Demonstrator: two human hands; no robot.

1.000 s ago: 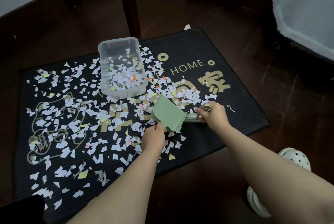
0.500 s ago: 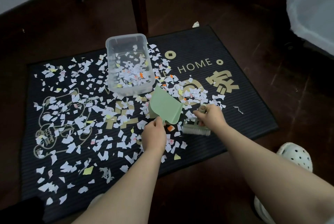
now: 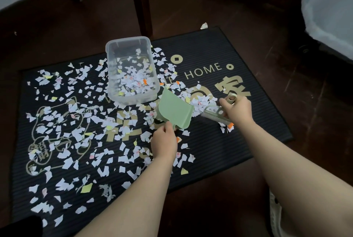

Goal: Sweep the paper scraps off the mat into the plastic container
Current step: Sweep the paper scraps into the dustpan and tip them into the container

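The black mat (image 3: 219, 141) lies on the dark floor (image 3: 286, 26), and paper scraps (image 3: 63, 120) cover most of its left and middle. The clear container (image 3: 133, 100) stands on the mat's far middle, its bottom layered with scraps. Just beside its near right corner a green dustpan (image 3: 174, 111) stands tilted, underside towards me. The left hand (image 3: 165, 141) has its grip curled round the handle at the pan's near edge. Right of the pan, the right hand (image 3: 236, 109) has its grip wrapped round a brush (image 3: 215, 117), whose head is low on the mat and blurred. A heap of scraps lies between brush and pan, touching the pan's right edge. One stray scrap (image 3: 204, 25) sits on the floor past the mat's far edge, near a chair leg (image 3: 141, 1).
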